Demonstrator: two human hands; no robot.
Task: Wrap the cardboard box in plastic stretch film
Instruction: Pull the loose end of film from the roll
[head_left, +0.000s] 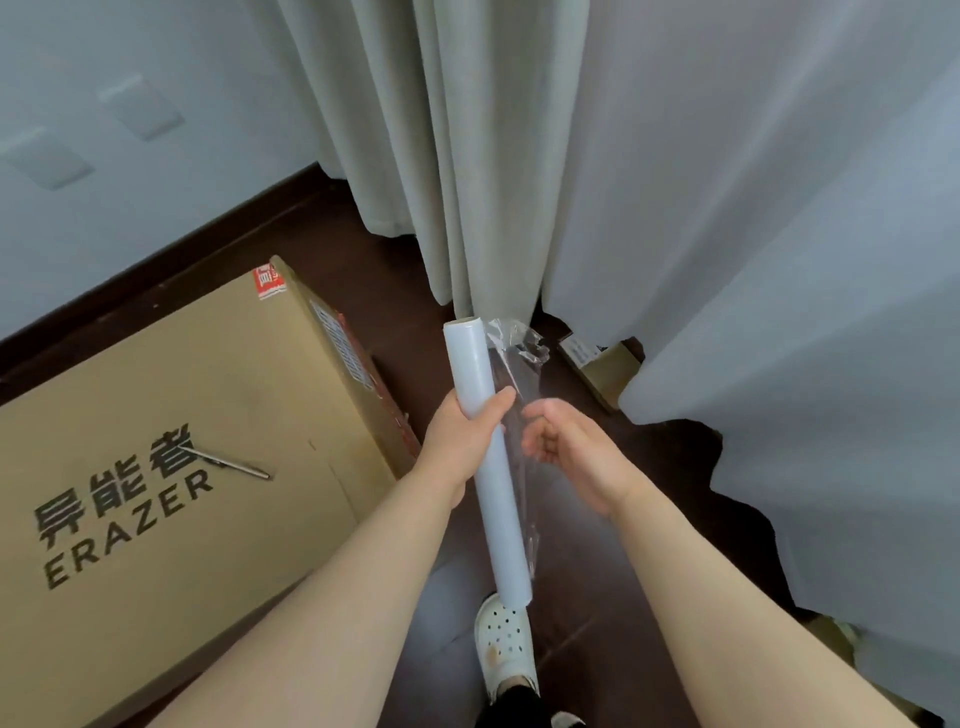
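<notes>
A large brown cardboard box (171, 415) printed with "ERAZER" lies flat on the dark floor at the left. My left hand (462, 441) grips a long white roll of stretch film (493, 493), held nearly upright over the floor to the right of the box. A loose flap of clear film (519, 353) hangs off the roll's right side. My right hand (563, 447) is just right of the roll with its fingers curled at the loose film; whether it pinches the film is unclear.
A pen-like tool (231, 462) lies on top of the box. Light curtains (675, 208) hang to the floor ahead and at the right. A small carton (602, 364) sits at the curtain's foot. My white perforated shoe (506, 644) stands below the roll.
</notes>
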